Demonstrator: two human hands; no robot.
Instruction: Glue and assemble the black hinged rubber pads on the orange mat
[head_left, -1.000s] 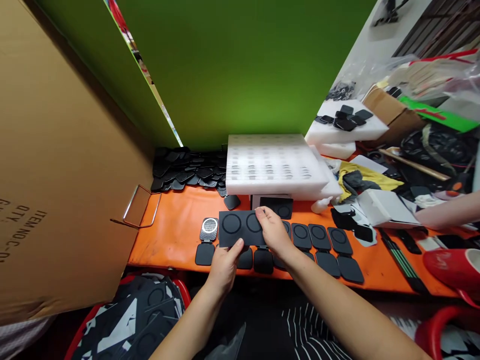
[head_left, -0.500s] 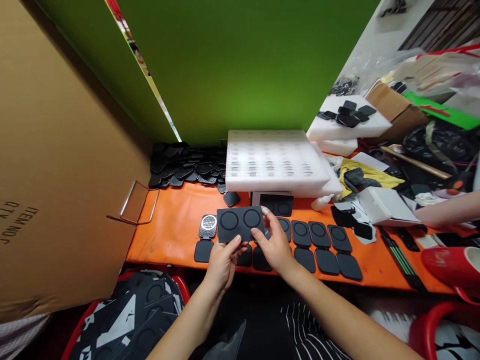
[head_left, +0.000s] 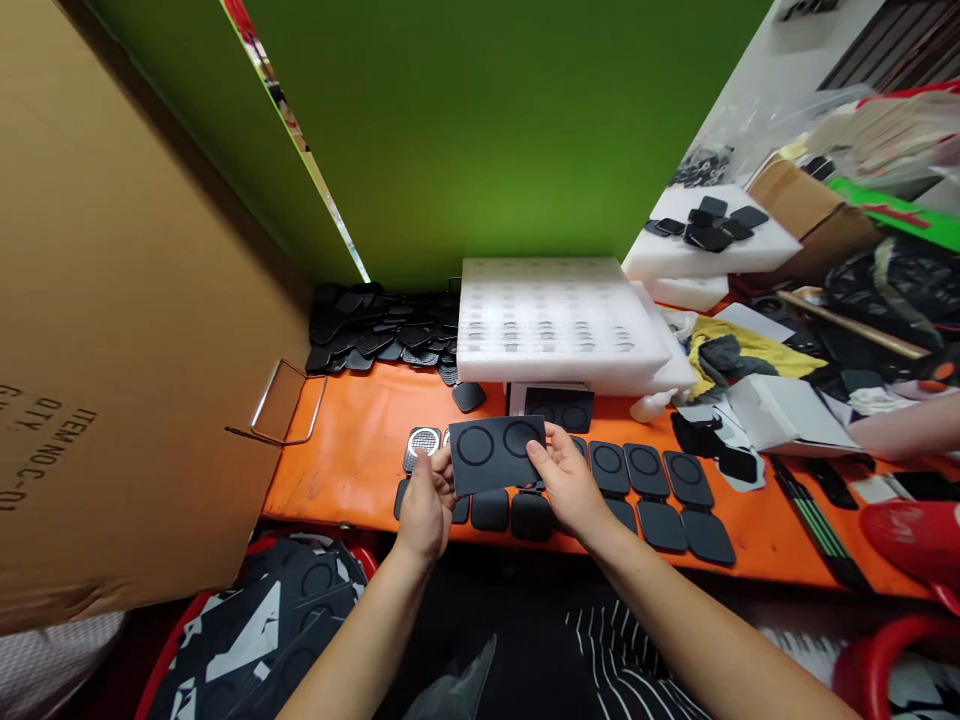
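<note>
Right fingers [head_left: 541, 457], perhaps left fingers [head_left: 443, 474], hold one sheet [head_left: 497, 462]; two rings [head_left: 475, 465].

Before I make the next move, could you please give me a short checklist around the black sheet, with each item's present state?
1. Right hand gripping the black sheet: ok, thumb on its face.
2. Left hand gripping it too: cannot tell; the fingers are at its left edge, the thumb off its face.
3. Left ring on the sheet uncovered: ok.
4. Right ring uncovered: not ok, the right thumb overlaps it.
5. White foam block clear of both hands: ok.
6. Sheet's underside ready: cannot tell, it faces away.
</note>
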